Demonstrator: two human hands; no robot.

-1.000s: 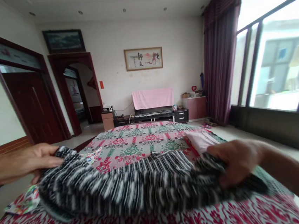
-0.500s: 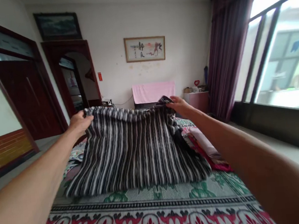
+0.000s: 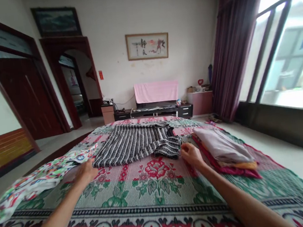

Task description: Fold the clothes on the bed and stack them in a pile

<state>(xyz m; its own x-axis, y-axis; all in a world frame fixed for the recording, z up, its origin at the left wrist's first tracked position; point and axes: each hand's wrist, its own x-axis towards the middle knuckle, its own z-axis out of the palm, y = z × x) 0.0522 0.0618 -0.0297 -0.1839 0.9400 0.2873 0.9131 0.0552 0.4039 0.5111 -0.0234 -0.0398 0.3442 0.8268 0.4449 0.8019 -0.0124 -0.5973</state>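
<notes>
A black-and-white striped knit top (image 3: 133, 143) lies spread on the flowered bedspread (image 3: 159, 194), its near right part folded over itself. My left hand (image 3: 86, 172) is closed at the top's near left corner, fingertips on the cloth. At the near right edge, my right hand (image 3: 191, 155) is curled in a pinch on the knit; the fingertips are partly hidden. To the right of that hand sits a stack of folded clothes (image 3: 221, 146), pale grey on top with orange and magenta below. A colourful patterned cloth (image 3: 40, 181) lies crumpled left of my left hand.
Beyond the bed stands a low black TV cabinet (image 3: 151, 112), with a pink cloth (image 3: 156, 91) draped above it. A reddish cabinet (image 3: 200, 102) is at the back right, near purple curtains (image 3: 231, 48). An arched doorway (image 3: 77, 81) opens at the back left.
Both hands have come down with the striped top, which was held up stretched between them. It now lies on the bedspread, and the patterned cloth and folded stack show more fully.
</notes>
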